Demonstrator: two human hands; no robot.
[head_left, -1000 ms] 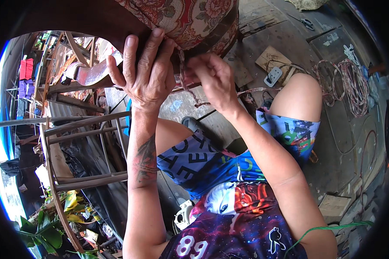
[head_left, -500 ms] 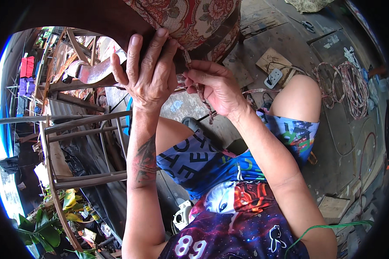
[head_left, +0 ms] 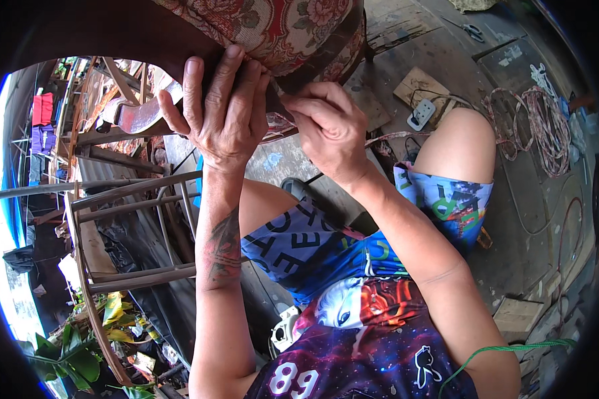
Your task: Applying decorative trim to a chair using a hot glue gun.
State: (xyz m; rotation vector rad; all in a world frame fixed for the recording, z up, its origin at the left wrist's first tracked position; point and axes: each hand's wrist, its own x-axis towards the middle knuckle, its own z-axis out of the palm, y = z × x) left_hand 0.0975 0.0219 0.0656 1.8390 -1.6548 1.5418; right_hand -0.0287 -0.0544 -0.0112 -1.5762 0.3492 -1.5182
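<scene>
A chair seat covered in red and cream floral fabric (head_left: pixel 276 30), with a dark wooden frame (head_left: pixel 106 30), stands tilted in front of me. My left hand (head_left: pixel 226 123) lies against the edge where fabric meets wood, its fingers spread and stretched out. Close beside it, my right hand (head_left: pixel 329 130) is closed in a pinch just below the fabric edge. A narrow strip of fabric trim (head_left: pixel 273 82) runs from the edge between my hands into the right fingers. Most of the strip is hidden by that hand.
At the right on the plank floor (head_left: pixel 526 206) lies a coil of patterned trim (head_left: pixel 546 133). A white socket block (head_left: pixel 422 114) sits by a wooden board (head_left: pixel 416 85), with scissors (head_left: pixel 473 32) farther back. A wooden rack (head_left: pixel 136 282) stands left; a green cord (head_left: pixel 512 348) crosses near my right arm.
My right hand has turned palm-down and moved slightly forward towards the chair edge; the trim end that dangled below it no longer shows. My left hand and the chair have shifted slightly left.
</scene>
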